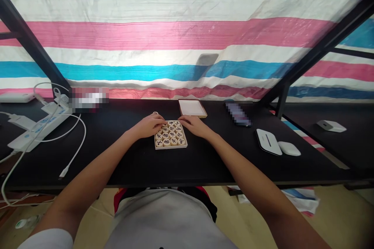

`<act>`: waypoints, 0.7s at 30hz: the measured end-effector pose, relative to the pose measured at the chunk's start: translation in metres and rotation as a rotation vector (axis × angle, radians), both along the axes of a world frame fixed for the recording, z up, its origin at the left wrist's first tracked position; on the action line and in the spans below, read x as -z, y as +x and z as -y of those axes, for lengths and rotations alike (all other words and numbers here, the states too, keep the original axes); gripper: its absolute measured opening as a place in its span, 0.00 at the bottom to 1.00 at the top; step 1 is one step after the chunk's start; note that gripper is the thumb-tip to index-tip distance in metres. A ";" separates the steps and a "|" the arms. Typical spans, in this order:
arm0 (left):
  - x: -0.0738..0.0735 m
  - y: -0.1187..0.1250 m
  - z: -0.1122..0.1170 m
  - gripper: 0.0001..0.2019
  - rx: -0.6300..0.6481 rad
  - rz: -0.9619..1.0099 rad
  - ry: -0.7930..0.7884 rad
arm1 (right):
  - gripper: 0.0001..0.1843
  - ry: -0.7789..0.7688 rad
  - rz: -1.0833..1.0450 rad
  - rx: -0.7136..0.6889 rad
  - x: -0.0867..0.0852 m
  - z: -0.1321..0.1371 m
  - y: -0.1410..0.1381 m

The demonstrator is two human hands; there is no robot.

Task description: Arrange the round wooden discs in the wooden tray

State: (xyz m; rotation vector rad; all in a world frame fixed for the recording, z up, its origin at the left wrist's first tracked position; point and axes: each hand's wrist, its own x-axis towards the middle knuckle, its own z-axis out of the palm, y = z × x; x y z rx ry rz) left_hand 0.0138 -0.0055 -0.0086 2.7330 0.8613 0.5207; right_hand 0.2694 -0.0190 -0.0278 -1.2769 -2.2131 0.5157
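2 hands [149,125] @ 1 box [171,147], ~15 pcs [172,134]

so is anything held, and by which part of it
Cannot tell: the left hand and right hand are at the far corners of the tray, any grip hidden.

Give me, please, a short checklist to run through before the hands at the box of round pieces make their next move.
1. Box resting flat on the desk: ok.
2. Near row of pieces inside the rim: ok, all four sit within it.
3. Left hand clear of the pieces: not ok, its fingers are over the far left corner.
4. Far left pieces all in place: cannot tell, the fingers hide that corner.
5. Right hand at the box: ok, fingertips at the far right corner.
6. White cable end away from the box: ok, it lies well to the left.
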 end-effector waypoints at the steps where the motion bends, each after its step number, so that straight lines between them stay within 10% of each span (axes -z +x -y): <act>1: 0.000 0.000 -0.001 0.17 -0.014 -0.002 0.001 | 0.14 0.000 0.000 -0.001 0.000 0.000 0.000; 21: 0.002 0.002 -0.007 0.10 -0.152 0.193 -0.352 | 0.14 -0.007 0.001 0.003 0.001 -0.001 0.001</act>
